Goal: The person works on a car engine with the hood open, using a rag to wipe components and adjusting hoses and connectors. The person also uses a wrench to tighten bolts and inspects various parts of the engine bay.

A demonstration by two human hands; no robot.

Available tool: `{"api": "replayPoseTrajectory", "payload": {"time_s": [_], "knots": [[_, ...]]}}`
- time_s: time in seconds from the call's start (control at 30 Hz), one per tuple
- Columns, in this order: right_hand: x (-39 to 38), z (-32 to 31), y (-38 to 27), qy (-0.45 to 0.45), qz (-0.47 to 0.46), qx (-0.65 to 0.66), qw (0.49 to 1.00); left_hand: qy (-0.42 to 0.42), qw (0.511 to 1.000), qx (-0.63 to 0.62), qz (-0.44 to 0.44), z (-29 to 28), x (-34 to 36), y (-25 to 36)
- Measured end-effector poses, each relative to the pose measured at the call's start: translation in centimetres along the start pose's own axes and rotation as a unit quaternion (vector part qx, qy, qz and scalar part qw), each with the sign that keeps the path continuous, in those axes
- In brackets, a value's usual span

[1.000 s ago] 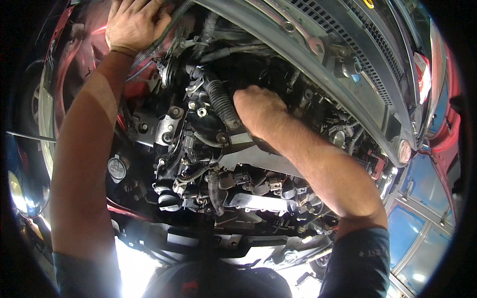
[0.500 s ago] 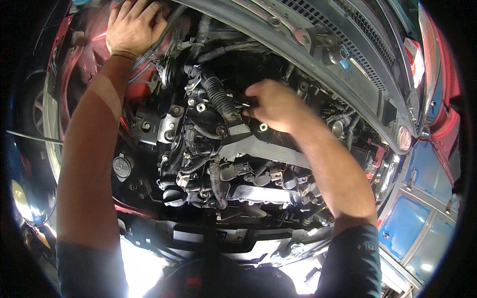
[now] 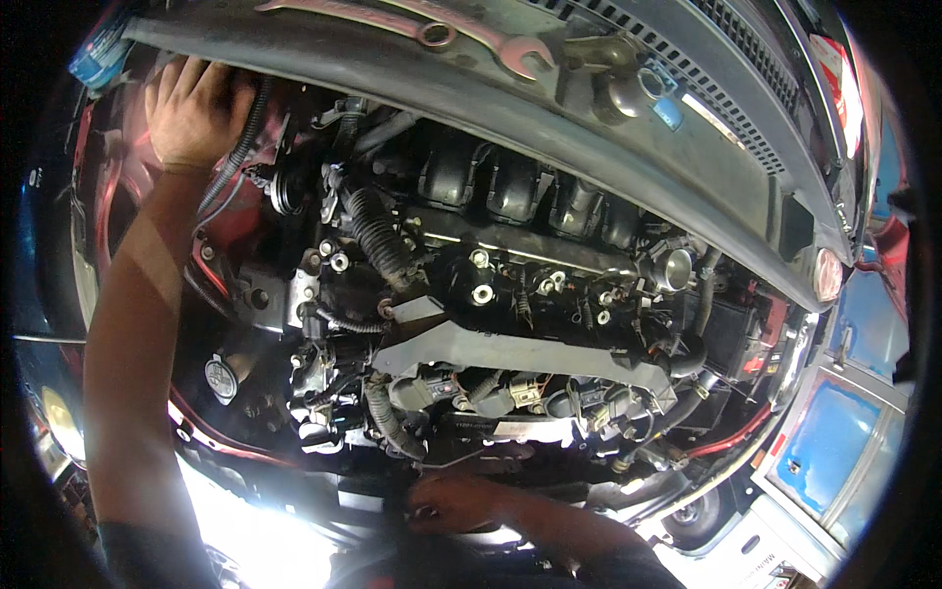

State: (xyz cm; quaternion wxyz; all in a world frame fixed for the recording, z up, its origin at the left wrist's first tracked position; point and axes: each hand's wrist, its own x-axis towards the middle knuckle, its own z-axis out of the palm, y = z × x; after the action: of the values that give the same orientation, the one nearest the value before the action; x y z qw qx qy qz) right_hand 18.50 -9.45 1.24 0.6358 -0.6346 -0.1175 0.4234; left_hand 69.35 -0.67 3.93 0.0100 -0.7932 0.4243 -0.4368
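Observation:
My left hand [image 3: 199, 113] lies flat on the red inner body panel [image 3: 240, 221] at the far left, its outstretched fingertips near the dark cowl edge. Beside it runs a black corrugated hose [image 3: 238, 147]. My right hand [image 3: 451, 506] is curled closed at the near edge of the engine bay, in shadow; anything inside its fingers is hidden. Just beyond it sits the engine, with a grey bracket-like cover [image 3: 510, 351], a thick ribbed wiring conduit [image 3: 375, 234] and black intake runners [image 3: 515, 187] at the back.
On the cowl lie wrenches [image 3: 525, 57] and a round metal part [image 3: 618, 93] by a small blue piece [image 3: 667, 111]. A blue container [image 3: 96, 61] stands at the far left corner. A white-capped reservoir [image 3: 221, 378] is at left; a battery [image 3: 721, 329] at right.
My right hand has withdrawn from the middle of the engine to the near edge. My left hand stays on the panel. The view has shifted, exposing the intake runners.

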Motion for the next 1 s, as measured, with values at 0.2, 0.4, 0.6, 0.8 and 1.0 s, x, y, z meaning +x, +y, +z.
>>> {"api": "replayPoseTrajectory", "payload": {"time_s": [0.2,0.4,0.6,0.8,1.0], "knots": [[6.3,9.3,5.1,0.056,-0.175,0.060,0.981,-0.003,1.000,0.015,0.027,-0.3,0.0,-0.2],[9.6,13.1,6.1,-0.047,-0.113,0.188,0.974,0.001,1.000,0.013,0.023,-0.2,-0.2,-0.2],[10.6,15.0,3.5,0.076,-0.127,0.127,0.981,0.031,0.999,0.011,0.039,0.2,-0.2,-0.4],[11.2,16.2,3.0,0.157,-0.145,0.019,0.977,0.001,0.999,0.036,0.040,0.6,-0.3,-0.9],[11.8,16.4,3.3,0.147,-0.123,0.021,0.981,-0.030,0.996,0.069,0.051,1.5,-1.1,-2.4]]}}
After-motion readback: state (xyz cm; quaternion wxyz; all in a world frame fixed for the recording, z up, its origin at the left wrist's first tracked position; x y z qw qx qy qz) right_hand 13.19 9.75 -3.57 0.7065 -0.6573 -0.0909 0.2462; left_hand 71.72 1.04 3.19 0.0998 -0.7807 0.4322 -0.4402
